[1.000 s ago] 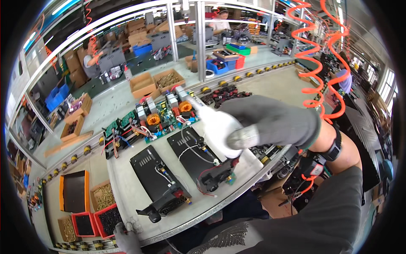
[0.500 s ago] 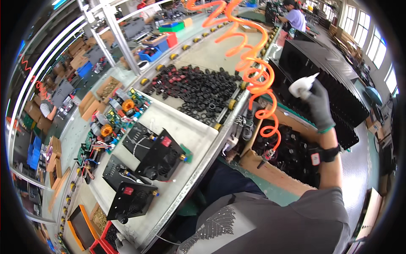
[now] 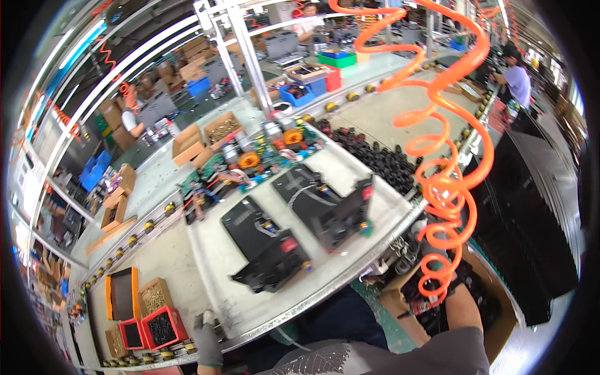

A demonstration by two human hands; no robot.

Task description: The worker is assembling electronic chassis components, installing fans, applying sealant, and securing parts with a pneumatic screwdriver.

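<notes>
My left hand (image 3: 207,340), in a grey glove, is at the table's near edge beside a white tray (image 3: 234,315). Its fingers are curled; whatever they hold is too small to make out. Two black panel assemblies with cables and red labels lie on the tray: a nearer one (image 3: 272,265) and a farther one (image 3: 344,219). My right forearm (image 3: 464,309) reaches over a cardboard box (image 3: 406,312) of dark parts. Coils of an orange spiral hose (image 3: 447,240) hide most of my right hand, so its fingers cannot be read.
Red bins (image 3: 178,322) of black screws stand left of my left hand, near an orange-rimmed tray (image 3: 109,294). Circuit boards (image 3: 250,162) line the tray's far side. Black parts (image 3: 381,156) pile up beyond. Stacked black panels (image 3: 531,219) stand at right. Co-workers are farther off.
The view has swung, shifting the table rightward. My right hand, earlier raised with a white object, is now lower, behind the hose coils. More of my left hand shows at the table edge.
</notes>
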